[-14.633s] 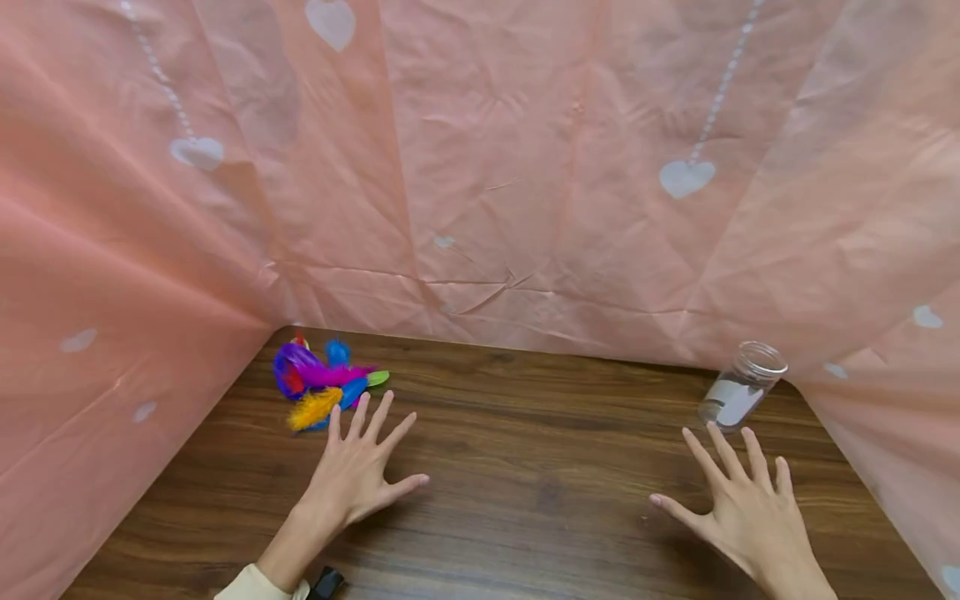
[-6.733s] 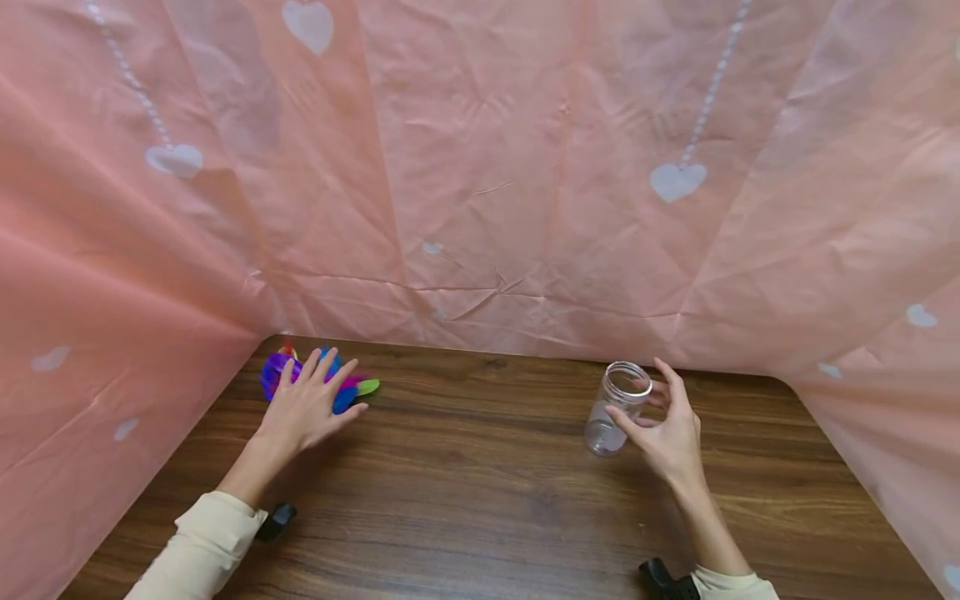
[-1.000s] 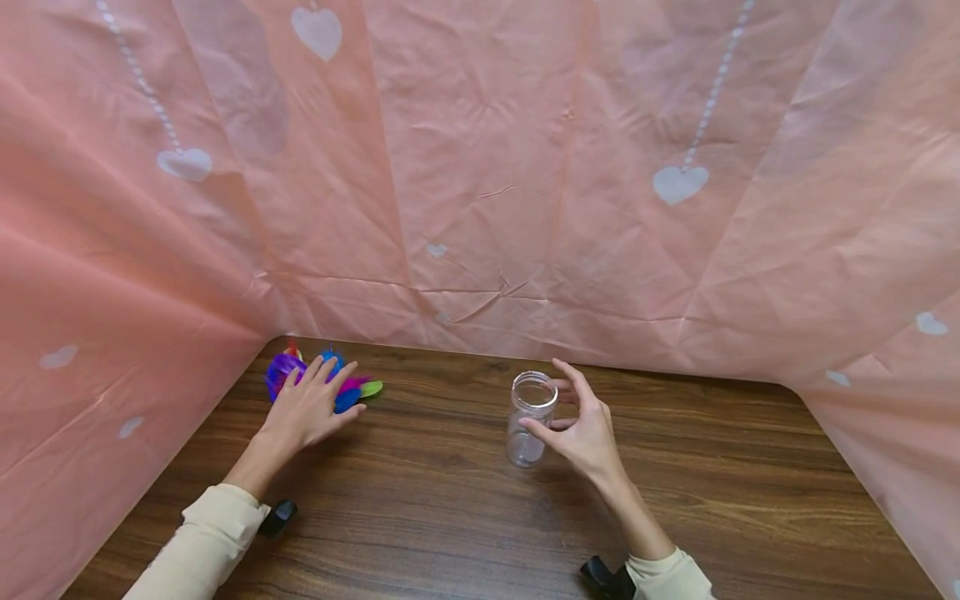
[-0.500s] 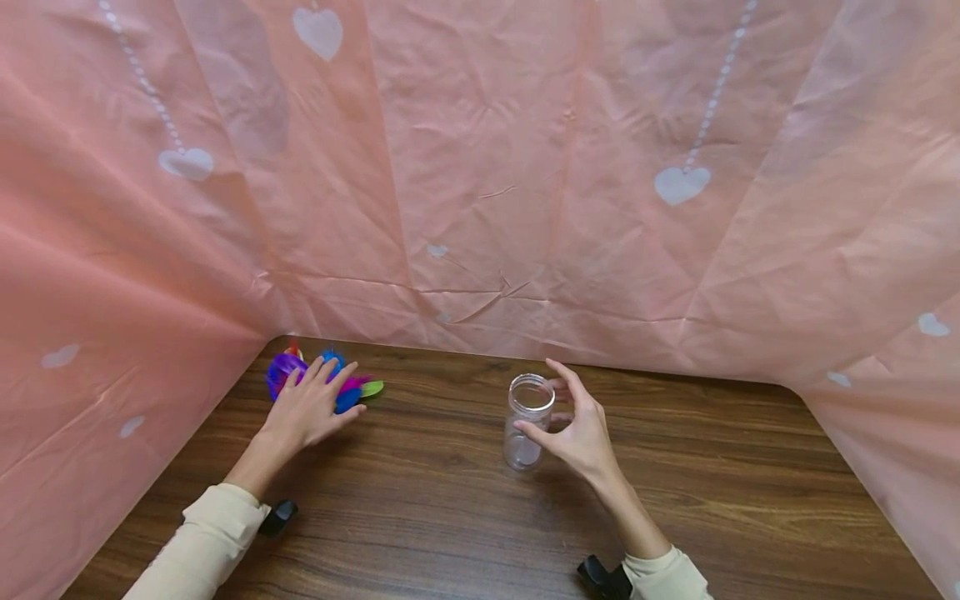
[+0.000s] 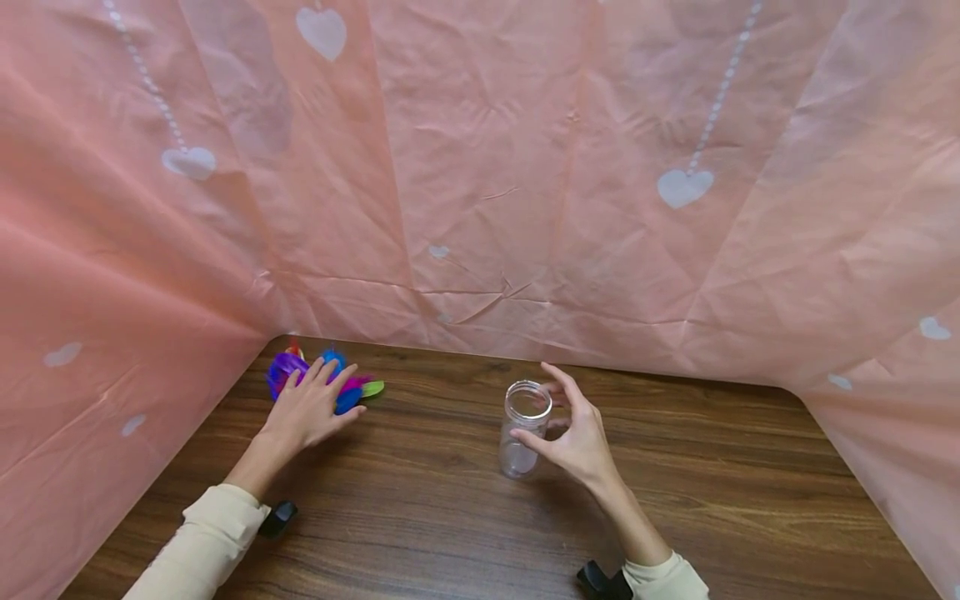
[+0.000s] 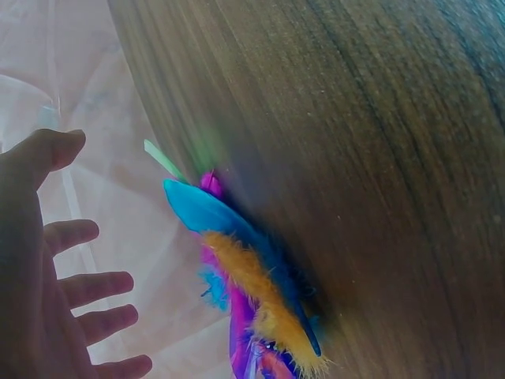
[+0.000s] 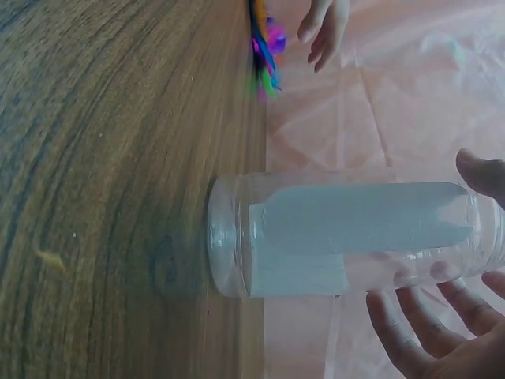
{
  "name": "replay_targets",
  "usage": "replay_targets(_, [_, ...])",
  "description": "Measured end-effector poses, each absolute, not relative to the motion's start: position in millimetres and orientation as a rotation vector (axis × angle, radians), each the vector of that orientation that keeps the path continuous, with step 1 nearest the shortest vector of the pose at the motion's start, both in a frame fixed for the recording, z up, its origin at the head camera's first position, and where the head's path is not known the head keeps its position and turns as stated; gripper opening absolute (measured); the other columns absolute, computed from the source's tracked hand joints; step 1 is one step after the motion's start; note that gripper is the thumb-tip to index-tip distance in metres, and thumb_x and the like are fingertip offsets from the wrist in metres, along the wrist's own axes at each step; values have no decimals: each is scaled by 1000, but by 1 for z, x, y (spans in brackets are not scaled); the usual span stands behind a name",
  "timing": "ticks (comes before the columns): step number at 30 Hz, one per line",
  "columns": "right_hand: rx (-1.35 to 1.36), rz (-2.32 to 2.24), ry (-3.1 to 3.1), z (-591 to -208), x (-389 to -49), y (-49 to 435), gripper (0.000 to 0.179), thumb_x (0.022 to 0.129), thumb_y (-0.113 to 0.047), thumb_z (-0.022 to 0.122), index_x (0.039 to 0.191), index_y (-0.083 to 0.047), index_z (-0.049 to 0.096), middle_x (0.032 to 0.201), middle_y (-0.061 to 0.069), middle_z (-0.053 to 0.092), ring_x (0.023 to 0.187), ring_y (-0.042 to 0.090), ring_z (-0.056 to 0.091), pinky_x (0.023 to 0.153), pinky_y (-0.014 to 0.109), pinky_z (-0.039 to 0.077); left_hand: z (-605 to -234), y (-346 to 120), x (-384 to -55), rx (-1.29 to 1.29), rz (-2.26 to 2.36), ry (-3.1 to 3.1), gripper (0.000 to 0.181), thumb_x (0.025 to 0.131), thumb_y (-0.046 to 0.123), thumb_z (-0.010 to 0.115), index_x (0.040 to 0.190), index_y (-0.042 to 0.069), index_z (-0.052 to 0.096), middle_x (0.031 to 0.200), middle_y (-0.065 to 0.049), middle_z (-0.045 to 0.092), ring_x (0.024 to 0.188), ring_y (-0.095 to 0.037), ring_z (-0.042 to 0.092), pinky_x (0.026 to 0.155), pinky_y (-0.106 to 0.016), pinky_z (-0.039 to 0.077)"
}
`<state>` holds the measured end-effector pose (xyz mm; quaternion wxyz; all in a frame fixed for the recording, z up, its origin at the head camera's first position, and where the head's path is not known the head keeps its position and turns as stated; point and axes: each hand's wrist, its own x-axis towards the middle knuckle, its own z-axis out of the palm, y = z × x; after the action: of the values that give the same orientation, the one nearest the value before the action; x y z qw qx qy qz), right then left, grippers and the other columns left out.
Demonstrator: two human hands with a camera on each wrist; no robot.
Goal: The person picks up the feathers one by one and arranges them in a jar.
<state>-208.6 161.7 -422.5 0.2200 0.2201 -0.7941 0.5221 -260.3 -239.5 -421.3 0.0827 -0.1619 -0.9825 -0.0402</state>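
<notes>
A clear jar (image 5: 522, 442) with an open top stands upright near the middle of the table. My right hand (image 5: 581, 442) grips its upper part from the right, thumb on the near side and fingers on the far side. A pale label (image 7: 363, 217) shows on the jar in the right wrist view. At the left, my left hand (image 5: 303, 408) hovers over a pile of bright feathers (image 5: 347, 401) with its fingers spread, holding nothing. The left wrist view shows a blue feather (image 6: 205, 207) and an orange feather (image 6: 248, 272) beside the hand; the head view hides part of the pile.
The brown wood-grain table (image 5: 450, 533) meets a pink cloth (image 5: 480, 208) with white hearts at the back and both sides. Each wrist wears a black device, such as the left one (image 5: 277, 518).
From the table's far right, my right hand has taken hold of the jar and brought it to the middle, lately slightly nearer me. My left hand has moved over the feathers and stayed there.
</notes>
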Motion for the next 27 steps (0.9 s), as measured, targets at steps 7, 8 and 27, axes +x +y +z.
replay_targets(7, [647,1463,-2189,-421,-207,162,93,68,-4,96,148,-3,49,108,18,69,88,34,71,65,34,63,-420,-240,-260,-479,-130,-2943,74,99,52,62,154,6,46,155,-29,43,148,-53,30,115,-74,26])
replay_targets(8, [651,1466,-2187,-421,-207,162,93,68,-3,96,148,-3,49,108,17,69,88,33,71,65,34,63,-420,-240,-260,-478,-129,-2944,74,99,52,62,154,6,46,155,-29,43,148,-53,30,115,-74,26])
replay_targets(27, [654,1542,-2172,-420,-207,163,84,73,-1,91,146,-2,51,109,18,72,92,36,73,65,36,64,-423,-241,-263,-482,-118,-2929,73,98,52,63,153,6,48,153,-29,46,146,-52,34,113,-73,29])
